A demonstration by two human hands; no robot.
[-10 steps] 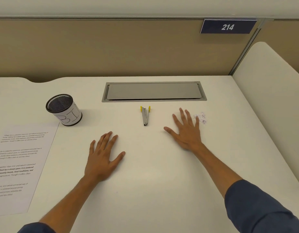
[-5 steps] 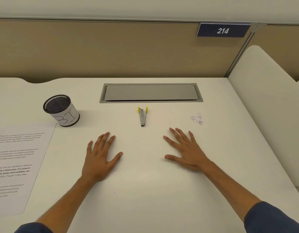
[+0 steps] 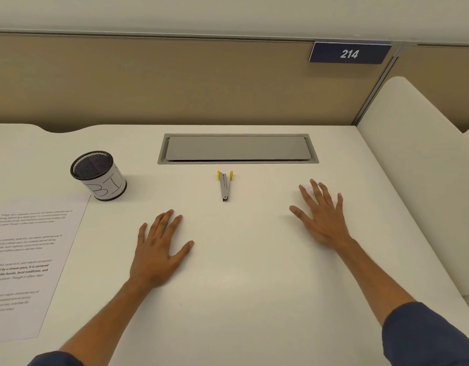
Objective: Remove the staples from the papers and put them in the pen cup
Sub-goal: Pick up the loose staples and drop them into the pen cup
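Left hand (image 3: 159, 249): flat on desk (image 3: 241, 299), fingers spread, empty.
Right hand (image 3: 320, 215): fingers straight, laid over loose staples (image 3: 306, 186).
Pen cup (image 3: 97, 174): far left, beside paper (image 3: 30, 260).
Staple remover (image 3: 224, 184): idle, centre.
Risk: tiny staples scattering or slipping when swept.

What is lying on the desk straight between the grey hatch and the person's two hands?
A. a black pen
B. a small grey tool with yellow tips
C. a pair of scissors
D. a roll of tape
B: a small grey tool with yellow tips lies on the white desk just in front of the grey hatch, untouched by either hand.
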